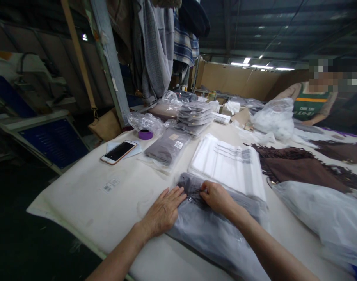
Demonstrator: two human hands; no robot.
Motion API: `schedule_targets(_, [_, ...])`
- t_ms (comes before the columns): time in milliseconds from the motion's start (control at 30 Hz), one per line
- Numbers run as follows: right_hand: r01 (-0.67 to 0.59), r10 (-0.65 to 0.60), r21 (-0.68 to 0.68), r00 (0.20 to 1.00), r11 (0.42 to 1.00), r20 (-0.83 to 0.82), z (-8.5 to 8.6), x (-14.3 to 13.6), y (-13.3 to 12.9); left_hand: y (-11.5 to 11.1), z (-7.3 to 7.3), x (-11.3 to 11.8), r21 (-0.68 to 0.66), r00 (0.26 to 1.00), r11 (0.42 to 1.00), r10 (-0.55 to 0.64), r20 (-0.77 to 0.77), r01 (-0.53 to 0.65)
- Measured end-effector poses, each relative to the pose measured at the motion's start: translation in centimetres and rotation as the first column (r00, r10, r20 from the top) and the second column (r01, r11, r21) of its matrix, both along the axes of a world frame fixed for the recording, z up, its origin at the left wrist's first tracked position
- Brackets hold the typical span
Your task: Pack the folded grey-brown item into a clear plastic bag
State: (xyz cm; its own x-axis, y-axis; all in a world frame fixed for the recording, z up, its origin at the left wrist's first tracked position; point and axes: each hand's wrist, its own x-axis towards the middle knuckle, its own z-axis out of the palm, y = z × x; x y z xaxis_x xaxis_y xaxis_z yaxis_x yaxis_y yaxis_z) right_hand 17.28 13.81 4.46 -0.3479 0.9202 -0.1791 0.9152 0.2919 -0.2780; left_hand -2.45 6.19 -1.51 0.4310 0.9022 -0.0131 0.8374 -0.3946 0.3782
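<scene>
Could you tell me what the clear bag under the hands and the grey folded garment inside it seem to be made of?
The clear bag looks like thin glossy plastic film: it wrinkles and catches the light. The grey folded garment seems a soft matte knit or woven cloth; its weave is too blurred to tell. Both the left hand and the right hand press on it.

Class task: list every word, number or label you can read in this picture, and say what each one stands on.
None can be read for sure.
Green apron of the co-worker: white lettering, too blurred.
Stickers on the table: print too small.
Tag on the bagged grey garment: too small.
Stack of white bags: grey lines, unreadable.
</scene>
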Motion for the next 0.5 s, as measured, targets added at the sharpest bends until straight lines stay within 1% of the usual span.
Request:
schedule_targets(67, [0.058,-0.059,0.067,0.998,0.996,0.014,0.4,0.3,-0.5,0.0,0.0,0.0,0.005,1.000,1.000,0.003,0.006,-0.003])
schedule_targets(100, [0.055,-0.057,0.100,0.998,0.993,0.011,0.6,0.4,-1.0,-0.1,-0.1,0.1,0.007,1.000,1.000,0.004,0.007,-0.004])
schedule_targets(133, [0.022,-0.022,0.127,1.000,0.992,0.000,0.7,0.4,-1.6,-0.1,-0.1,0.1,0.007,1.000,1.000,0.004,0.008,-0.004])
schedule_targets(200, [-0.111,0.117,0.157,0.993,0.981,-0.030,0.4,0.0,-3.4,-0.1,-0.1,0.1,0.004,1.000,1.000,0.003,0.004,-0.003])
schedule_targets(267, [-0.262,0.274,0.169,0.960,0.950,-0.055,-0.4,-0.8,-5.2,-0.2,-0.2,0.0,0.002,1.000,1.000,0.002,-0.008,-0.002])
schedule_targets(333, [-0.364,0.382,0.190,0.921,0.912,-0.071,-1.5,-1.5,-6.5,-0.2,-0.3,0.0,0.002,1.000,1.000,-0.005,-0.022,0.005])
schedule_targets(400, [-0.423,0.446,0.205,0.892,0.883,-0.079,-2.1,-1.4,-7.1,-0.2,-0.4,0.0,0.011,0.999,1.000,-0.014,-0.033,0.014])
schedule_targets(433, [-0.431,0.455,0.211,0.887,0.877,-0.080,-2.1,-0.8,-7.2,-0.2,-0.3,0.0,0.017,0.999,1.000,-0.016,-0.037,0.016])
schedule_targets(467, [-0.418,0.445,0.232,0.892,0.878,-0.078,-2.0,0.2,-7.4,-0.2,-0.3,0.0,0.023,0.999,1.000,-0.015,-0.041,0.016])
schedule_targets(500, [-0.388,0.425,0.288,0.902,0.876,-0.077,-1.8,1.8,-7.5,-0.1,-0.2,0.0,0.033,0.999,0.999,-0.010,-0.047,0.011])
